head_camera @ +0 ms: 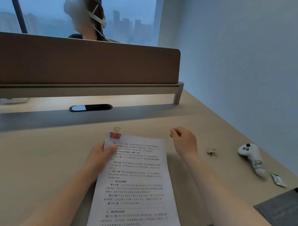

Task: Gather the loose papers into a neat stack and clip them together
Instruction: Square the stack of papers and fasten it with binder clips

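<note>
A neat stack of white papers (136, 187) printed with black text lies over the beige worktop (32, 156), a red clip (115, 135) pinching its top left corner, the left hand (101, 153) gripping its left edge, the right hand (183, 141) loosely curled, holding nothing.
</note>
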Action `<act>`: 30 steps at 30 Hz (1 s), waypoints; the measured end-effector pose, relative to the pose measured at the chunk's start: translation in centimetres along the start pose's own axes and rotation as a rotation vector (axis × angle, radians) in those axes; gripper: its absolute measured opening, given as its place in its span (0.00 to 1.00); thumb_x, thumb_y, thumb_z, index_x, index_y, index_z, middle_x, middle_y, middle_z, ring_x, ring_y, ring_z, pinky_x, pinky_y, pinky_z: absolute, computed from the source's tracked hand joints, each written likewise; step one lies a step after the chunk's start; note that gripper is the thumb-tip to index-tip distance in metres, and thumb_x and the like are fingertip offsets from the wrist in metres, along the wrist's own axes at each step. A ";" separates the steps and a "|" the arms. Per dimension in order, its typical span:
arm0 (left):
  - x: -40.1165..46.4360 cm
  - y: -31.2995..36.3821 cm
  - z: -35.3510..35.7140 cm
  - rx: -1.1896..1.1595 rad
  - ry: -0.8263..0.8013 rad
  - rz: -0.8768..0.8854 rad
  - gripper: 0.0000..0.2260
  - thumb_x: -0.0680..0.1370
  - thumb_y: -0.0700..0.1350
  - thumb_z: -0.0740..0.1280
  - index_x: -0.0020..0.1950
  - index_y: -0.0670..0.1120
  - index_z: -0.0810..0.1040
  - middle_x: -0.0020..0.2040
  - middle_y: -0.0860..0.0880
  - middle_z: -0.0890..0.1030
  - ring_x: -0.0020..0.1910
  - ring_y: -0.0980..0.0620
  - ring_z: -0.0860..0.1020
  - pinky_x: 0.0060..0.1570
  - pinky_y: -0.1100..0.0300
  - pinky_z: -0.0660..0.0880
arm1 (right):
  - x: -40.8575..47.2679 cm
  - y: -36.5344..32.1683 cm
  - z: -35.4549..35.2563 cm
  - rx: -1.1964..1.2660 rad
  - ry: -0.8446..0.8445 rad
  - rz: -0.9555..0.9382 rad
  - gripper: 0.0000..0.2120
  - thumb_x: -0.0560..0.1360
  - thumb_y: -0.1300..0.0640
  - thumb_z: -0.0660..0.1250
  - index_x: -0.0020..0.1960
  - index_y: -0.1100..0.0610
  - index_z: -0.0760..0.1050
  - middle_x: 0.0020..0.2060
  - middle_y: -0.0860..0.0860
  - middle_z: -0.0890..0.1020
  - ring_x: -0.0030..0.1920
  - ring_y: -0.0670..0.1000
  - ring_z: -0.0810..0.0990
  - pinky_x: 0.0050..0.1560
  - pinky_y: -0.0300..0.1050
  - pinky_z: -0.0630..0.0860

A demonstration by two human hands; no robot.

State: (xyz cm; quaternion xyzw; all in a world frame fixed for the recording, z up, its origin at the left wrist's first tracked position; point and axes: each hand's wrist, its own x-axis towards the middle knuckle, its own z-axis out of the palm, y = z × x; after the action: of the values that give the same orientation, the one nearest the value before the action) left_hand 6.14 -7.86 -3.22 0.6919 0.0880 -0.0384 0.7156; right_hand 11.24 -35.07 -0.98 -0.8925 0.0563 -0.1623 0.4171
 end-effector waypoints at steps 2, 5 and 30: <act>-0.3 0.0 0.8 -0.013 -0.016 -0.012 0.05 0.79 0.41 0.66 0.53 0.44 0.78 0.43 0.41 0.86 0.35 0.44 0.85 0.29 0.56 0.80 | -0.5 1.9 -1.5 0.016 0.047 0.085 0.12 0.77 0.56 0.62 0.40 0.59 0.80 0.37 0.53 0.84 0.41 0.56 0.80 0.45 0.50 0.75; -0.9 0.1 2.7 -0.021 -0.057 -0.018 0.06 0.79 0.41 0.65 0.54 0.43 0.79 0.43 0.41 0.86 0.36 0.44 0.85 0.31 0.55 0.81 | -1.3 4.1 -3.2 0.060 0.105 0.207 0.11 0.76 0.54 0.62 0.41 0.57 0.79 0.34 0.51 0.83 0.36 0.56 0.81 0.44 0.53 0.79; -1.9 -0.5 6.6 -0.017 -0.092 -0.003 0.04 0.79 0.40 0.66 0.52 0.42 0.79 0.42 0.42 0.87 0.36 0.44 0.85 0.32 0.55 0.81 | 0.1 9.5 -7.3 -0.058 0.213 0.551 0.18 0.77 0.49 0.55 0.38 0.59 0.76 0.26 0.56 0.83 0.26 0.56 0.82 0.40 0.52 0.83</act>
State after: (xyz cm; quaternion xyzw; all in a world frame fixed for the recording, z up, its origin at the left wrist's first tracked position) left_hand 4.72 -14.55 -3.20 0.6831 0.0564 -0.0702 0.7248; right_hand 9.25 -46.57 -3.80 -0.8331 0.3446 -0.1337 0.4116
